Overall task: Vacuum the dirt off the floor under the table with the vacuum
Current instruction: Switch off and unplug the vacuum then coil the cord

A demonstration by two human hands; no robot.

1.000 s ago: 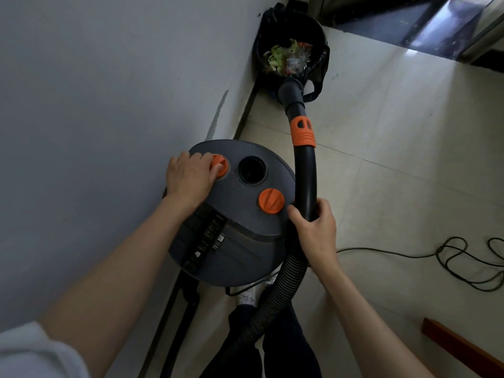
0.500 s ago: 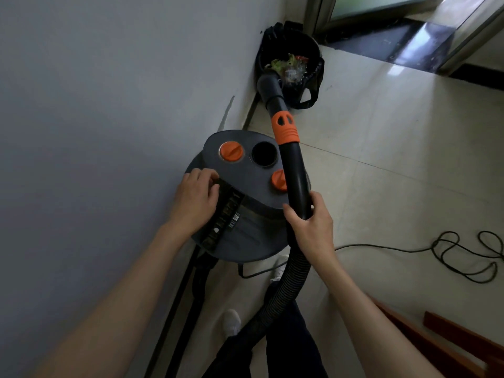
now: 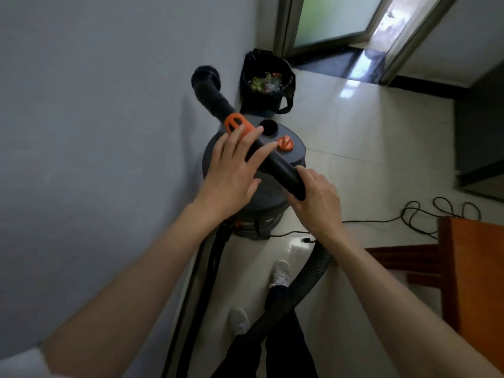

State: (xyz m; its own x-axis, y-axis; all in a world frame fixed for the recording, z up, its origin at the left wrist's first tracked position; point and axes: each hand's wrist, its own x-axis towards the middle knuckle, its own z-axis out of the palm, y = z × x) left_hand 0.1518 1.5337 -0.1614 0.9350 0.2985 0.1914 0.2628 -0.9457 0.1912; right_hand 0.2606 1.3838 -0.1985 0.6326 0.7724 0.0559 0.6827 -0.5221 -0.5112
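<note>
A grey canister vacuum with an orange knob and a round port stands by the wall. Its black hose wand, with an orange collar, lies slanted above the canister, its round brush end raised toward the wall. My right hand grips the wand's lower end where the ribbed hose starts. My left hand hovers over the wand just below the orange collar, fingers spread, holding nothing.
A black bin full of scraps stands in the corner behind the vacuum. A power cord coils on the tiled floor at right. A wooden table edge is at right. My feet are below.
My left hand left the vacuum's top and rose over the wand. The right hand swung the wand up and leftward, lifting its brush end away from the bin. The camera rose.
</note>
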